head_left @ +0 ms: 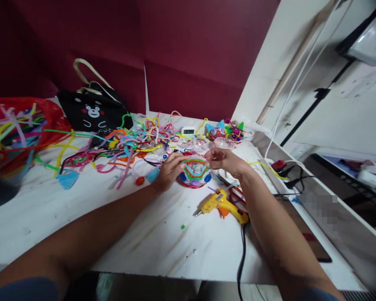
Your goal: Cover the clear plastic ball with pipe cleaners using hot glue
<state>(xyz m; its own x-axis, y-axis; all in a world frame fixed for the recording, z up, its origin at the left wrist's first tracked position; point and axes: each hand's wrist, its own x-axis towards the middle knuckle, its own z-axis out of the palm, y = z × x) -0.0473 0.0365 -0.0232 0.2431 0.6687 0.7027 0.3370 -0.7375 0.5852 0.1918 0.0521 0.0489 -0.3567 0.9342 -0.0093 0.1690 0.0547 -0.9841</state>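
Observation:
A round ornament covered in coloured pipe cleaners sits on the white table, with blue pads low on its front and a clear, shiny middle. My left hand is closed on its left side, thumb at the front and fingers over the top. A pink pipe cleaner runs along the upper edge between both hands. At its right end my right hand pinches with thumb and forefinger; the exact grip is small and partly hidden. Just below lies a yellow glue gun, its nozzle pointing left.
Loose pipe cleaners spread across the back left, beside a black bag and a red bag. A small digital clock, clear plastic shells and two finished cat-like faces stand behind. The gun's black cord hangs over the front edge.

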